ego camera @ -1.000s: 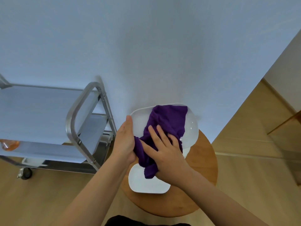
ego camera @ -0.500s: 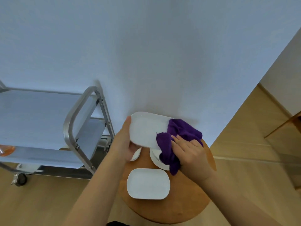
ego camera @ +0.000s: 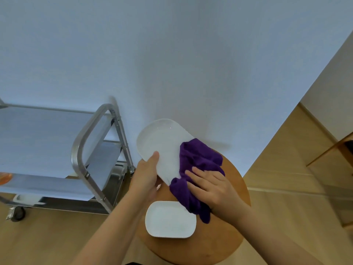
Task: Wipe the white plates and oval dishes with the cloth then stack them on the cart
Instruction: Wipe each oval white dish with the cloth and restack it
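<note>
— Near the frame's centre, what has the left hand (ego camera: 147, 174) got?
— It grips the tilted white oval dish (ego camera: 162, 146), thumb curled over its lower edge.
— And the right hand (ego camera: 212, 186)?
— Fingers spread, pressing the purple cloth (ego camera: 196, 169) onto the dish's right end.
— Anything else?
— Another white dish (ego camera: 170, 219) lies on the round wooden table (ego camera: 219, 243); the metal cart (ego camera: 82, 150) stands at left.
</note>
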